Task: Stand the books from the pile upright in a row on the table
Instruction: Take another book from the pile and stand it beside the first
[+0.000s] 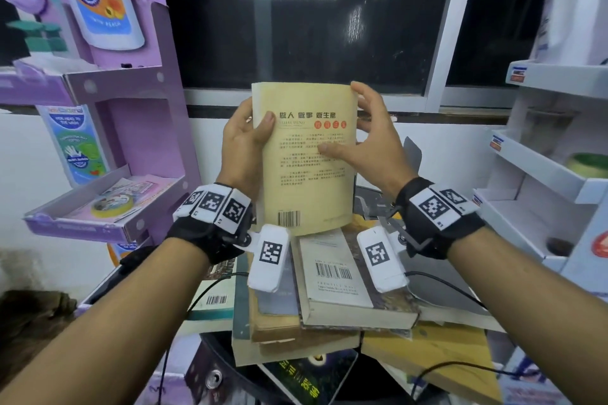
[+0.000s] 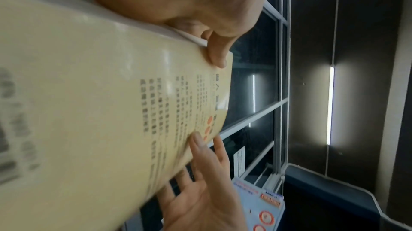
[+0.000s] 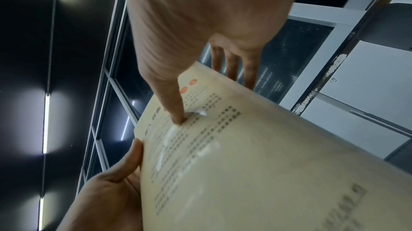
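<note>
A cream-yellow paperback with black Chinese text and a barcode is held upright in the air, its back cover facing me, above the pile. My left hand grips its left edge, thumb on the cover. My right hand holds the right edge, thumb pressed on the cover, fingers behind. The same cover fills the left wrist view and the right wrist view. Below lies the pile of books, stacked crookedly flat on a dark round table.
A purple cardboard display stand with trays rises at the left. White shelving stands at the right. A dark window and white wall are behind. Cables run from my wrist cameras across the table.
</note>
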Demonstrator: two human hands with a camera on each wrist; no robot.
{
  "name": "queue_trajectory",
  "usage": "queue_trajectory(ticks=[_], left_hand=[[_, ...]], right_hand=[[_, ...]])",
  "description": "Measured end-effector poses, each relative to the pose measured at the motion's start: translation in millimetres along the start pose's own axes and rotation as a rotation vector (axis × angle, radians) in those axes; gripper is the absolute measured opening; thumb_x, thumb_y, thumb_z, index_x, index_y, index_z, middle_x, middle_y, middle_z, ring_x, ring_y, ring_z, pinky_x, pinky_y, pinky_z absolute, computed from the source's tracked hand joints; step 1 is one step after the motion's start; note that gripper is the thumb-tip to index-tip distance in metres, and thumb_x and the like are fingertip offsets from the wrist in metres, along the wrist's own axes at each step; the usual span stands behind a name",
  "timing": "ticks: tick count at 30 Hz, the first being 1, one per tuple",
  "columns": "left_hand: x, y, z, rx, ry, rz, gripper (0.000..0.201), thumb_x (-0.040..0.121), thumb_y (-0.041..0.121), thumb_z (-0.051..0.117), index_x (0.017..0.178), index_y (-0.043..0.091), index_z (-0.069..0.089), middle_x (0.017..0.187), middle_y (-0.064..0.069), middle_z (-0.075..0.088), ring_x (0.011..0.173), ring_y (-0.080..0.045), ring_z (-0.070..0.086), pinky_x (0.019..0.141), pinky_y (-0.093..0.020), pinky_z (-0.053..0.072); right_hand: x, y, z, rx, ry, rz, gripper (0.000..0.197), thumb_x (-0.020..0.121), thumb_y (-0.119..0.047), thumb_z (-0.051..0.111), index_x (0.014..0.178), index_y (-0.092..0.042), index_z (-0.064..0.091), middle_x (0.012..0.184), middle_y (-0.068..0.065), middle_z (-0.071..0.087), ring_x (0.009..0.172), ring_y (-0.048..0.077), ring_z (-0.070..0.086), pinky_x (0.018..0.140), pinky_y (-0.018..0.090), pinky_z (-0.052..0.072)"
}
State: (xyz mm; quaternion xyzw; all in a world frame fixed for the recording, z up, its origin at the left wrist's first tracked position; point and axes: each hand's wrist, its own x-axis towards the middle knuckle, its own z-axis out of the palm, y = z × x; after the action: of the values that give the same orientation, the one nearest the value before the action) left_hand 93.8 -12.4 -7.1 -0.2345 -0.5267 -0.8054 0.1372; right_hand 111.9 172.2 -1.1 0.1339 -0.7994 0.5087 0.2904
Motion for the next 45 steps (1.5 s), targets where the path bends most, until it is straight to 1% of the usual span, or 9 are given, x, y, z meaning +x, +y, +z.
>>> queue_trajectory(ticks=[2, 4, 11, 16, 21, 25, 30, 33, 45], left_hand=[[1.5, 3.7, -4.0, -0.041, -0.044, -0.062, 0.029, 0.098, 0.008, 0.045, 0.126, 0.004, 0.052, 0.112, -0.019, 0.068, 0.1, -0.036, 0.068, 0.078, -0.047, 0.057], [4.2, 6.0, -9.9, -0.04, -0.1, -0.108, 0.033, 0.099, 0.012, 0.043, 0.131, 0.004, 0.049, 0.119, -0.02, 0.066, 0.105, -0.037, 0.066, 0.081, -0.049, 0.056], [5.8, 5.1, -28.4, -0.104, -0.257, -0.208, 0.036, 0.1, 0.018, 0.037, 0.132, 0.009, 0.05, 0.12, -0.015, 0.064, 0.104, -0.03, 0.065, 0.083, -0.042, 0.057], [8.7, 9.8, -29.8, -0.064, -0.337, -0.204, 0.034, 0.1, 0.022, 0.035, 0.126, 0.011, 0.054, 0.117, -0.013, 0.067, 0.103, -0.029, 0.066, 0.078, -0.04, 0.055], [12.8, 13.1, -26.0, 0.125, -0.233, -0.181, 0.03, 0.103, 0.023, 0.035, 0.12, 0.015, 0.058, 0.108, -0.006, 0.072, 0.097, -0.023, 0.069, 0.075, -0.034, 0.056], [17.0, 14.0, -19.4, 0.312, -0.194, -0.133, 0.028, 0.104, 0.023, 0.034, 0.114, 0.022, 0.061, 0.103, 0.0, 0.073, 0.093, -0.018, 0.07, 0.077, -0.032, 0.053], [25.3, 10.6, -11.2, 0.32, -0.075, -0.107, 0.029, 0.104, 0.021, 0.035, 0.106, 0.022, 0.064, 0.104, -0.006, 0.073, 0.097, -0.026, 0.069, 0.09, -0.045, 0.054], [28.9, 8.0, -8.1, 0.29, -0.023, -0.095, 0.029, 0.103, 0.021, 0.036, 0.105, 0.022, 0.065, 0.098, -0.004, 0.074, 0.091, -0.023, 0.07, 0.088, -0.044, 0.054], [47.0, 8.0, 2.6, 0.379, -0.047, -0.047, 0.026, 0.103, 0.024, 0.038, 0.109, 0.026, 0.064, 0.098, 0.005, 0.071, 0.09, -0.012, 0.066, 0.08, -0.03, 0.051]], right_hand=[[-2.0, -3.0, -0.1, 0.11, -0.053, 0.014, 0.098, 0.068, -0.021, 0.088, 0.143, -0.039, 0.027, 0.132, -0.009, 0.051, 0.11, 0.006, 0.059, 0.081, 0.021, 0.055], [-3.5, -7.3, -3.0, 0.186, -0.09, 0.023, 0.091, 0.07, -0.015, 0.086, 0.137, -0.039, 0.03, 0.126, -0.008, 0.058, 0.108, 0.011, 0.062, 0.073, 0.02, 0.057], [0.3, -32.6, -27.6, 0.26, -0.363, 0.061, 0.049, 0.079, -0.006, 0.076, 0.111, -0.031, 0.05, 0.118, 0.003, 0.063, 0.107, 0.023, 0.067, 0.073, 0.049, 0.061], [3.4, -56.9, -37.7, 0.14, -0.515, 0.045, 0.048, 0.079, -0.005, 0.075, 0.115, -0.032, 0.057, 0.11, -0.005, 0.068, 0.1, 0.018, 0.071, 0.069, 0.044, 0.062], [2.3, -64.3, -34.8, 0.069, -0.475, 0.053, 0.052, 0.079, -0.003, 0.076, 0.123, -0.025, 0.061, 0.11, -0.002, 0.07, 0.094, 0.015, 0.072, 0.065, 0.041, 0.062], [1.4, -66.0, -30.1, 0.023, -0.41, 0.047, 0.046, 0.079, -0.004, 0.077, 0.111, -0.033, 0.063, 0.106, -0.004, 0.071, 0.089, 0.014, 0.073, 0.061, 0.039, 0.062], [1.1, -72.8, -22.2, -0.064, -0.351, 0.019, 0.055, 0.077, -0.01, 0.08, 0.126, -0.026, 0.06, 0.11, -0.005, 0.068, 0.089, 0.016, 0.072, 0.055, 0.034, 0.06], [2.7, -80.3, -23.2, -0.058, -0.429, 0.047, 0.061, 0.077, -0.008, 0.079, 0.131, -0.027, 0.056, 0.114, -0.003, 0.066, 0.091, 0.019, 0.072, 0.058, 0.038, 0.061], [16.6, -83.8, -29.7, -0.136, -0.328, 0.007, 0.062, 0.079, -0.001, 0.075, 0.131, -0.03, 0.058, 0.113, -0.007, 0.064, 0.093, 0.017, 0.07, 0.058, 0.038, 0.062]])
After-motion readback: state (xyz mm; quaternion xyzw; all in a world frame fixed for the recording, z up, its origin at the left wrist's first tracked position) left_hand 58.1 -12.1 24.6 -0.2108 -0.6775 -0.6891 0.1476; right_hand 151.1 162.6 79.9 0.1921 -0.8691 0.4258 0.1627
